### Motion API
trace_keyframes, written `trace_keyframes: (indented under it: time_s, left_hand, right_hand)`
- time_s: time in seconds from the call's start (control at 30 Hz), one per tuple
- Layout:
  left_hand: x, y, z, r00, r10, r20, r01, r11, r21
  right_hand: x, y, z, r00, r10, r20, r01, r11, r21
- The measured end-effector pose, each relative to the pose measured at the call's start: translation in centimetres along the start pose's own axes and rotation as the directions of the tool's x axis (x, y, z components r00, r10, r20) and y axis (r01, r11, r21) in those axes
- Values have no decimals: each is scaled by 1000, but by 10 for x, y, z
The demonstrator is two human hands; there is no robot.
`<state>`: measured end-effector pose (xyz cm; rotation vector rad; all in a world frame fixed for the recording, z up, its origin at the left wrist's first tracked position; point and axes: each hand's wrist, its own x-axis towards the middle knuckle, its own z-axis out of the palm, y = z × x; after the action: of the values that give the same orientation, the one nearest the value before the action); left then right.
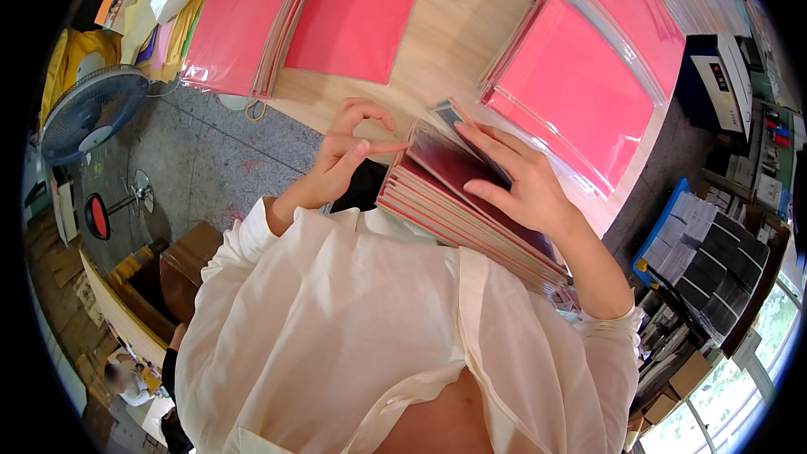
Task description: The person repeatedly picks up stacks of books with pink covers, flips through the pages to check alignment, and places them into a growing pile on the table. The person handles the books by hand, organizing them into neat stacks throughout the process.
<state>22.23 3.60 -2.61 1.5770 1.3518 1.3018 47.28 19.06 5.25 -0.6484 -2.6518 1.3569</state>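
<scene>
A stack of thin flat packets in clear plastic sleeves, with reddish and pale edges, rests tilted against my front. At its top, a thin dark-faced packet stands lifted away from a dark red sleeved one. My right hand grips the lifted packet, its fingers over the upper edge and its thumb lower down. My left hand is at the stack's left corner. Its index finger reaches out to touch the clear sleeve there, with the thumb apart and the other fingers loosely bent. Whatever lies under the stack is hidden.
On the wooden table, pink sleeved packets are piled at the left beside a pink sheet. More pink piles lie right. A fan stands left; a box-shaped machine and a blue crate are at the right.
</scene>
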Motion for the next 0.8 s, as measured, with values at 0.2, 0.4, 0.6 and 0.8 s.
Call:
trace_keyframes:
  time_s: [0.2, 0.4, 0.6, 0.8]
  left_hand:
    - [12, 12, 21, 986, -135, -100, 123, 985, -120]
    - [-8, -3, -4, 996, 54, -65, -52, 998, 35]
    - [-4, 5, -2, 998, 25, -52, -24, 999, 26]
    - [16, 14, 20, 987, -150, -55, 147, 988, -44]
  right_hand:
    - [1, 4, 5, 1000, 22, -18, -23, 999, -34]
    - [3, 13, 1, 1000, -1, -31, 1, 1000, 4]
    - [2, 6, -4, 1000, -11, 22, 11, 1000, 11]
    - [2, -2, -5, 999, -14, 51, 15, 999, -29]
